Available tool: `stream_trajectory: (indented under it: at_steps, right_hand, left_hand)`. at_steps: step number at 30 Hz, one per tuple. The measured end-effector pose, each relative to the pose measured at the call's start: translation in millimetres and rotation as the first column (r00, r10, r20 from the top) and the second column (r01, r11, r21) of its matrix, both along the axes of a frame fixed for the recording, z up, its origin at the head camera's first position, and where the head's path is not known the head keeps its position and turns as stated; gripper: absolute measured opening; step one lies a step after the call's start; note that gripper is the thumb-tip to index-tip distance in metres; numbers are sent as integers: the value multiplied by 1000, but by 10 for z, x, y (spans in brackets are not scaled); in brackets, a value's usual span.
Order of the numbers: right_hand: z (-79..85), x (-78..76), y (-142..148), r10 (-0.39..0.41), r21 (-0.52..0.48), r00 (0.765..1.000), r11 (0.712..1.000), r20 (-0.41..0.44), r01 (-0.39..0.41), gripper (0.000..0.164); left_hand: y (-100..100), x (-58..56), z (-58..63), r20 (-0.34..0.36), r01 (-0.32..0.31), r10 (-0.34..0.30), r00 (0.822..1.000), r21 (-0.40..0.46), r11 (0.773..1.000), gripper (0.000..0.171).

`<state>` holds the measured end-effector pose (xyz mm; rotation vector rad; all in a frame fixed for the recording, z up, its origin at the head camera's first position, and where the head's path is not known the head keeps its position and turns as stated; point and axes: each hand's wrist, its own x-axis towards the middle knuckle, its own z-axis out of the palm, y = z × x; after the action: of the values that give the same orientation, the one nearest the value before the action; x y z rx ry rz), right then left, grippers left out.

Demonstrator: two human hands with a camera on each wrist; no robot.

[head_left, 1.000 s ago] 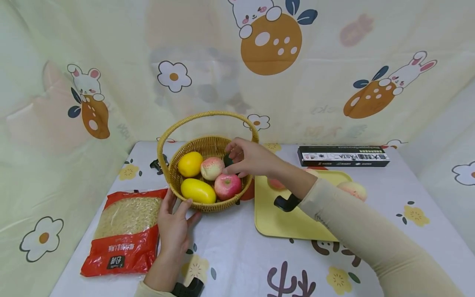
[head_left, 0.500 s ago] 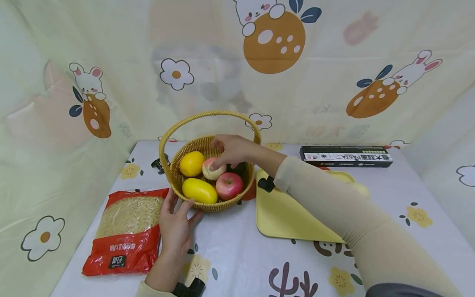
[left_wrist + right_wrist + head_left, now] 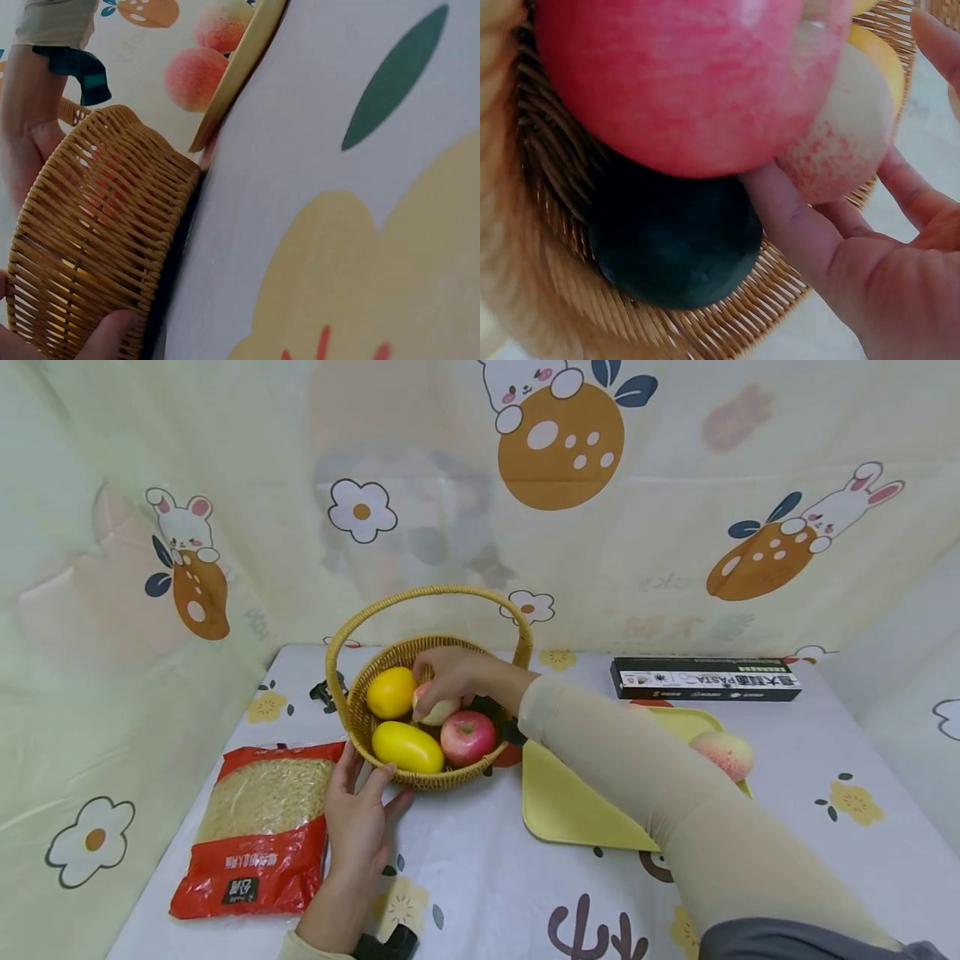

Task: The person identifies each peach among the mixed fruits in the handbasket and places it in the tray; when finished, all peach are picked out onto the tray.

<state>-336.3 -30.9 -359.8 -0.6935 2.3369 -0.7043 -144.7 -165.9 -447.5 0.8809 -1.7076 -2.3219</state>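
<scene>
A wicker basket (image 3: 431, 781) with a tall handle holds several fruits. Inside it my right hand (image 3: 459, 675) has its fingers around a peach (image 3: 437, 712); the right wrist view shows the fingers behind the peach (image 3: 847, 135). A red apple (image 3: 468, 739) sits in front, with a dark green round fruit (image 3: 679, 240) beside it. To the left lie a lemon (image 3: 392, 693) and a longer yellow fruit (image 3: 408, 747). My left hand (image 3: 358, 822) holds the basket's front-left side, its thumb (image 3: 111, 334) on the outer weave and a fingertip at the rim.
A red bag of grain-like food (image 3: 258, 827) lies left of the basket. On the right is a yellow tray (image 3: 577, 802), partly under my right forearm, with a peach (image 3: 723, 753) at its far side. Behind it lies a black pasta box (image 3: 705, 679).
My right hand has moved left from near the dark green fruit onto the peach, and its fingers have closed around it. My left hand stays on the basket.
</scene>
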Motion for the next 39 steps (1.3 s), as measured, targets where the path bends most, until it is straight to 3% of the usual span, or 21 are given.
stream_trajectory:
  at_steps: [13,28,39]
  right_hand:
    - [-92,-3,-110,18,82,1000,996,10,-19,60]
    - [-96,44,-84,13,33,1000,999,-21,-12,57]
    - [-125,56,-85,1,-11,1000,1000,5,-1,51]
  left_hand:
    - [-1,-3,-12,-3,-3,3,1000,-5,1000,80]
    - [24,8,-7,-3,-4,4,1000,-10,1000,81]
    - [19,18,-8,-14,1,-1,1000,-1,1000,82]
